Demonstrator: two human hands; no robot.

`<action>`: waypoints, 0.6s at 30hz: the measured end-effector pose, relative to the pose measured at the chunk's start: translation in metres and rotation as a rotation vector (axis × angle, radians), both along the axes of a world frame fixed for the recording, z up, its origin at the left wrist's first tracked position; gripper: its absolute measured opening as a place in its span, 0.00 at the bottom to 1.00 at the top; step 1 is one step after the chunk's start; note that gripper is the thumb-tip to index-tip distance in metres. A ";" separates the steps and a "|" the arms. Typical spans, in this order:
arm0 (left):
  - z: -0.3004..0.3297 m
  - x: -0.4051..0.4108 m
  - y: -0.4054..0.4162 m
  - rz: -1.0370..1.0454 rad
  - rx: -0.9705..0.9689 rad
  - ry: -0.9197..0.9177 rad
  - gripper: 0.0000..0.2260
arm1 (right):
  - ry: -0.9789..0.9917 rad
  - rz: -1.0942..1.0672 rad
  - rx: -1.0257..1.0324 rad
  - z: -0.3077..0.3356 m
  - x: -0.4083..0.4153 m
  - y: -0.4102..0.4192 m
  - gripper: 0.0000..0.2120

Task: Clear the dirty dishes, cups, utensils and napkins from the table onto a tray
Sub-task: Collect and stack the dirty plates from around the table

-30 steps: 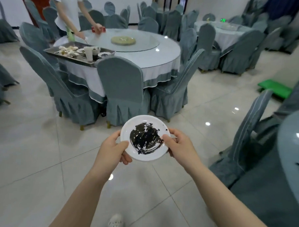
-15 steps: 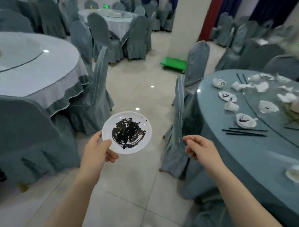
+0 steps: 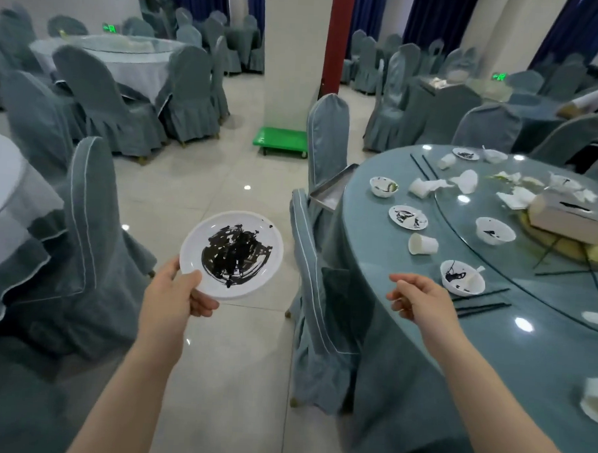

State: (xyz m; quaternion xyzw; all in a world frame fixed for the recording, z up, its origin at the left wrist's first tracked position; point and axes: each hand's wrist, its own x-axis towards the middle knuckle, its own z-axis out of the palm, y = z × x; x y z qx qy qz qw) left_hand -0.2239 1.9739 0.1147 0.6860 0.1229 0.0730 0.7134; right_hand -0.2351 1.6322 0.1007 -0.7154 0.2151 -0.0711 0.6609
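While the round table (image 3: 406, 333) is still strewn with bowls, cups, napkins and chopsticks, clearing looks barely begun.
The tray (image 3: 330, 188) sits on a chair beside it; the smeared plate (image 3: 232, 255) is pinched in the left hand (image 3: 176, 296); the right hand (image 3: 421, 298), loosely curled and empty, has shifted closer to the table than half a second ago.

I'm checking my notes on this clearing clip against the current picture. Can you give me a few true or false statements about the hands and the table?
1. The left hand holds a white plate smeared with dark sauce. True.
2. The right hand holds a paper cup. False: it holds nothing; a paper cup lies on its side on the table.
3. The plate is held over the table. False: it is over the floor, left of the table.
4. Black chopsticks lie near a dirty bowl. True.
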 end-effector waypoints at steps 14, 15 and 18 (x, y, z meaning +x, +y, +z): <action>-0.008 0.268 0.040 -0.218 -0.020 0.030 0.13 | -0.003 -0.126 0.023 -0.007 0.211 0.062 0.07; -0.008 0.288 0.045 -0.226 -0.014 0.034 0.13 | 0.005 -0.135 0.023 -0.008 0.227 0.069 0.07; -0.009 0.344 0.058 -0.273 0.002 0.046 0.12 | 0.008 -0.172 0.039 -0.017 0.269 0.088 0.07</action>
